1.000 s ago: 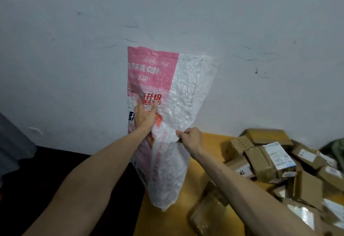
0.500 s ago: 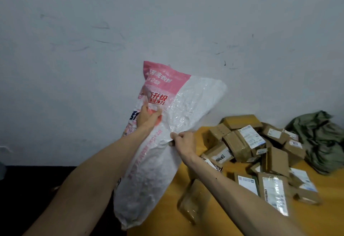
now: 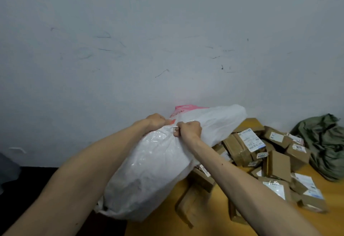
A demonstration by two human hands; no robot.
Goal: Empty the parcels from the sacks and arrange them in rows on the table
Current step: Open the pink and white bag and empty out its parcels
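Gripping the white sack with curled fingers, the left hand and the right hand hold it bunched above the table edge. It looks emptied, so the next move is probably to put it aside and line up the heaped parcels. The sack's pink print is unreadable; one label shows perhaps "1011".

the woven sack lies over the table's left edge; the heaped parcels lie to its right, the crumpled cloth bag rightmost, by the wall.
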